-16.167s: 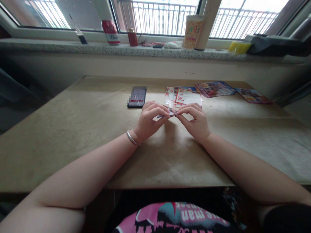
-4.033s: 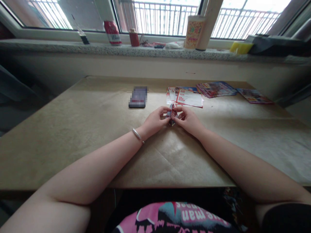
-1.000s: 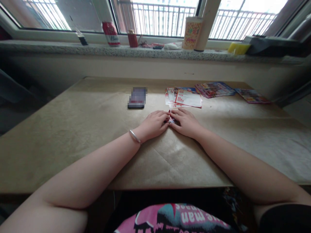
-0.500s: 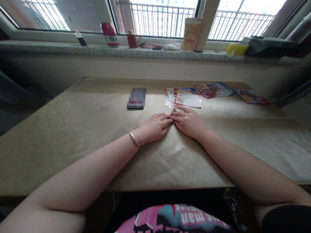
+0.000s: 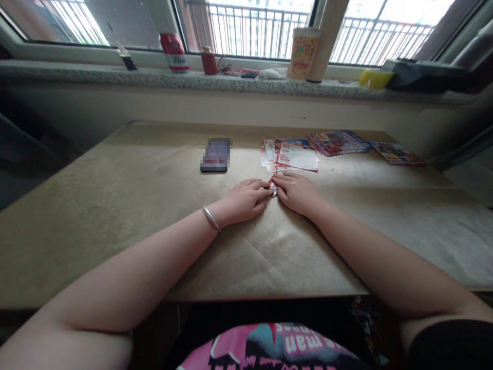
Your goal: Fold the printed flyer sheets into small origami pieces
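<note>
A small piece of folded paper, red and white, lies on the table between my two hands, mostly covered by fingers. My left hand, with a silver bangle at its wrist, presses the paper's left side with its fingertips. From the right, my right hand has its fingers bent together over the other side. The fingertips of both hands nearly meet there. Just beyond them is a loose pile of printed cards, white and red on top.
A phone-like dark slab, blurred, lies left of the cards. Colourful printed leaflets and another small stack are at the back right of the table. On the stone windowsill stand a can, a red bottle and a patterned cup.
My right hand's fingers have drawn in and bent more, pulling back slightly from the cards. More of the paper's white part shows between the hands. My left hand stays nearly in place.
</note>
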### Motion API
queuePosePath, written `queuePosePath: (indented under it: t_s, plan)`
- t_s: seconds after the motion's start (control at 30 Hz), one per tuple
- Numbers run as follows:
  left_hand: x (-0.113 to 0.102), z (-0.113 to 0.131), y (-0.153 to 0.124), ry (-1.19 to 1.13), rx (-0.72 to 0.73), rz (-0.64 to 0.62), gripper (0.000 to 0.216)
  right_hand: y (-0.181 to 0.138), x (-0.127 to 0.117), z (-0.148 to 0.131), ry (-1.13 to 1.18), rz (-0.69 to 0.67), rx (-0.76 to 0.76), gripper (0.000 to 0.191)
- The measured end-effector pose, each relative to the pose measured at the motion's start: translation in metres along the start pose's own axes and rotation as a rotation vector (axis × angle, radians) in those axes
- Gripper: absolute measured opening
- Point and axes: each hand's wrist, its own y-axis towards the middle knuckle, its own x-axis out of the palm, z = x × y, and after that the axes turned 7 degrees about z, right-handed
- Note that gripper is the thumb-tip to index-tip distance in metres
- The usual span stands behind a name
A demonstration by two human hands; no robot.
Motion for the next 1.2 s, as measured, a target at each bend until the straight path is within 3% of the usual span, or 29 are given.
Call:
queuePosePath:
  t_s: [0.33,0.77,1.07,1.2]
  plan:
    - [-0.006,-0.001,0.002,-0.03,-0.07,-0.13,0.044,0.002,0.008,0.006,-0.034,-0.041,0.09,0.047]
    - [0.002,0.002,0.003,0.07,-0.084,-0.12,0.054,0.003,0.013,0.014,0.008,-0.053,0.146,0.05]
    - [-0.012,0.003,0.003,0.07,-0.119,-0.219,0.058,0.003,0.015,0.024,-0.028,-0.143,0.188,0.049]
    - [-0.012,0.002,0.001,0.093,-0.123,-0.197,0.057,0.002,0.016,0.026,-0.028,-0.17,0.187,0.051]
